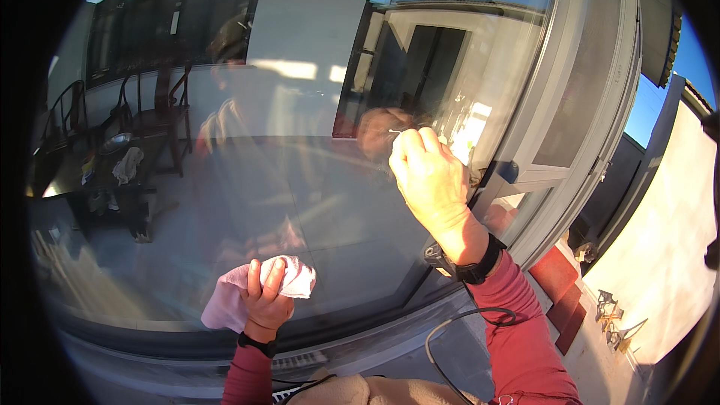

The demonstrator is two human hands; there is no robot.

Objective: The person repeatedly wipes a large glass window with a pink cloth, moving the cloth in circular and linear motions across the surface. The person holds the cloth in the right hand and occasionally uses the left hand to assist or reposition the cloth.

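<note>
My left hand [265, 299] grips a pink cloth [228, 297] low in front of a large glass pane [349, 202]. Part of the cloth is bunched under the fingers and the rest hangs to the left. Higher and to the right, my right hand [430, 171] is curled into a fist at the glass, with its reflection right beside it. The fingertips are hidden, and a tiny white streak [395, 131] shows by the knuckles. A black strap with a small device [441, 259] is on my right wrist; a black band [257, 344] circles the left.
Right of the pane stands a light window frame [523, 118] with a mesh screen panel [579, 67]. A cable [433, 343] loops by my right forearm. Through the glass, wooden chairs [163, 101] and a low table [101, 177] show. Red mats [557, 281] lie on the ground.
</note>
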